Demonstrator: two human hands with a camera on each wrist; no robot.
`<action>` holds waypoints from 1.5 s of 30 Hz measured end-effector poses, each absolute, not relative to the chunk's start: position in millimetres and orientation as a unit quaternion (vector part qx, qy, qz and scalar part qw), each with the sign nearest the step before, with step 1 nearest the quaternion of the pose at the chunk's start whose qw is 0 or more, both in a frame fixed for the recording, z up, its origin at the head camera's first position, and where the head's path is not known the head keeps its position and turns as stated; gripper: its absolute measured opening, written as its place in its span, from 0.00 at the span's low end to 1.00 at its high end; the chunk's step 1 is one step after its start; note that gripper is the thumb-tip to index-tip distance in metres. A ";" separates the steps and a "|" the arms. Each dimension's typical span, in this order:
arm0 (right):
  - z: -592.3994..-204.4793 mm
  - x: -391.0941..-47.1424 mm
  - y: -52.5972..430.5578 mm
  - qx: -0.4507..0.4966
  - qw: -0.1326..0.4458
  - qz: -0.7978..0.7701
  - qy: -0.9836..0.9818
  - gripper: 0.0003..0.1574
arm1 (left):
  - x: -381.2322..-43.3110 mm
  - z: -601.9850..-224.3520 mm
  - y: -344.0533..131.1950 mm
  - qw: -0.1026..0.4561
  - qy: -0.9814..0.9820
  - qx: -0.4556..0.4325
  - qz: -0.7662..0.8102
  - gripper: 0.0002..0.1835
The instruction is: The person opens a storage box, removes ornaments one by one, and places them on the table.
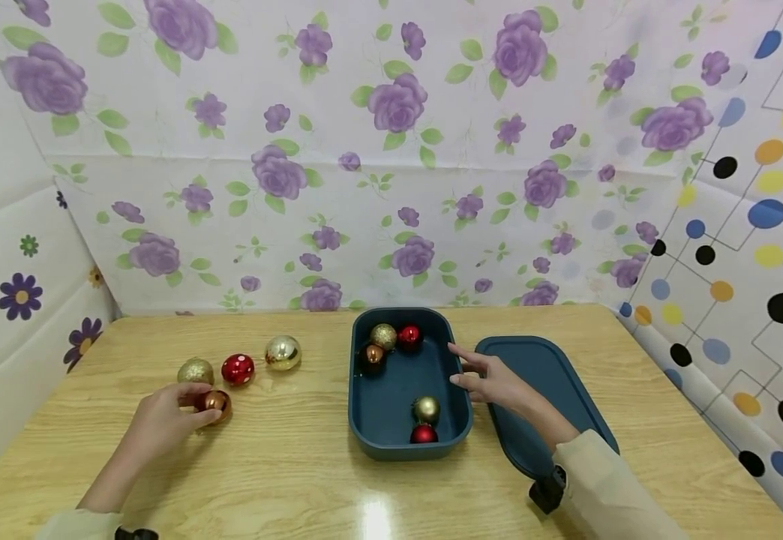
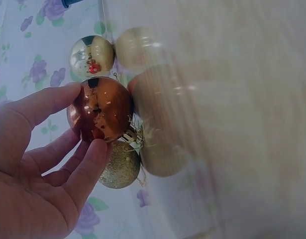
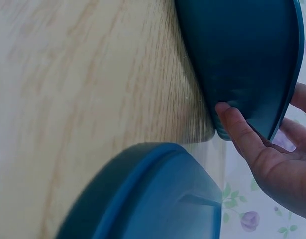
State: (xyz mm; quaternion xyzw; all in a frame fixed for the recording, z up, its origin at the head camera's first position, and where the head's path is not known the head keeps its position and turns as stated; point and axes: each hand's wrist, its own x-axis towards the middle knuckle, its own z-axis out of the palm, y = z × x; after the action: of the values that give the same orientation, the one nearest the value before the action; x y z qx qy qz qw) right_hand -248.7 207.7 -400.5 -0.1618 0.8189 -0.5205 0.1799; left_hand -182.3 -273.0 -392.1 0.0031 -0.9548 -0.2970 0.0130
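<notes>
The copper ball [image 2: 105, 107], left of the box [image 1: 385, 405], is pinched by thumb and fingers of the half-closed left hand [image 1: 162, 416] and should prove light, rigid, slick, possibly fragile, best gripped around its middle; the right hand [image 1: 493, 382], fingers extended, touches the box's right side.

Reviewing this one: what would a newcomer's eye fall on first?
Probably the dark blue, rounded rectangular open box at the back centre of the wood-grained table, holding five red, gold and copper-coloured round baubles. Next, likely, the glossy copper-coloured round bauble pinched by the left hand at the table's left. Behind, the white sheet with purple flowers also stands out.
</notes>
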 end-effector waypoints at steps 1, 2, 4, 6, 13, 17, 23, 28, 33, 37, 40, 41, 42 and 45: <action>-400.0 -248.6 208.1 -0.161 0.179 -0.519 0.820 0.42 | -182.6 -392.2 -272.5 0.015 -0.954 0.001 -0.298 0.31; -399.5 -248.7 208.5 -0.161 0.179 -0.519 0.820 0.42 | -183.0 -392.2 -272.0 0.017 -0.954 -0.002 -0.298 0.31; -398.6 -248.9 209.0 -0.162 0.179 -0.520 0.819 0.41 | -183.4 -392.1 -271.1 0.020 -0.954 -0.007 -0.299 0.31; -397.9 -249.4 208.9 -0.165 0.179 -0.520 0.819 0.41 | -183.7 -391.8 -271.1 0.023 -0.954 -0.012 -0.298 0.32; -399.4 -249.5 206.6 -0.165 0.183 -0.521 0.817 0.42 | -181.9 -392.7 -272.5 0.025 -0.955 -0.013 -0.296 0.31; -400.3 -249.3 206.3 -0.163 0.179 -0.518 0.820 0.42 | -182.7 -393.0 -273.1 0.023 -0.955 -0.014 -0.294 0.32; -401.6 -249.3 205.6 -0.161 0.179 -0.517 0.821 0.42 | -180.8 -378.3 -268.2 0.045 -0.959 -0.021 -0.280 0.37; -400.6 -248.6 206.0 -0.156 0.179 -0.518 0.822 0.41 | -183.0 -357.3 -245.9 0.105 -0.949 -0.053 -0.292 0.34; -398.7 -248.0 206.0 -0.156 0.179 -0.519 0.821 0.41 | -187.8 -348.1 -206.6 0.141 -0.929 -0.105 -0.325 0.28; -398.8 -248.2 205.9 -0.156 0.179 -0.519 0.821 0.41 | -193.9 -349.3 -173.2 0.138 -0.900 -0.148 -0.386 0.25; -399.5 -248.5 206.1 -0.155 0.177 -0.520 0.821 0.42 | -198.8 -351.5 -149.5 0.117 -0.880 -0.170 -0.427 0.24; -399.6 -248.6 206.1 -0.155 0.177 -0.520 0.821 0.42 | -200.5 -352.3 -142.1 0.109 -0.876 -0.175 -0.436 0.24; -399.7 -248.6 206.1 -0.155 0.176 -0.521 0.821 0.42 | -202.0 -353.1 -134.9 0.101 -0.872 -0.180 -0.445 0.24; -399.7 -248.4 205.9 -0.156 0.175 -0.522 0.820 0.42 | -205.3 -355.3 -114.5 0.082 -0.867 -0.190 -0.454 0.23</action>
State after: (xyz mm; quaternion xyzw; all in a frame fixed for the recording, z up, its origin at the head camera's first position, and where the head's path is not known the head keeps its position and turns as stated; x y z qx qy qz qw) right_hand -248.4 205.9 -399.7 -0.1559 0.8200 -0.5221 0.1749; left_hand -205.3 -114.5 -355.3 -0.1895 -0.8668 -0.4539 0.0817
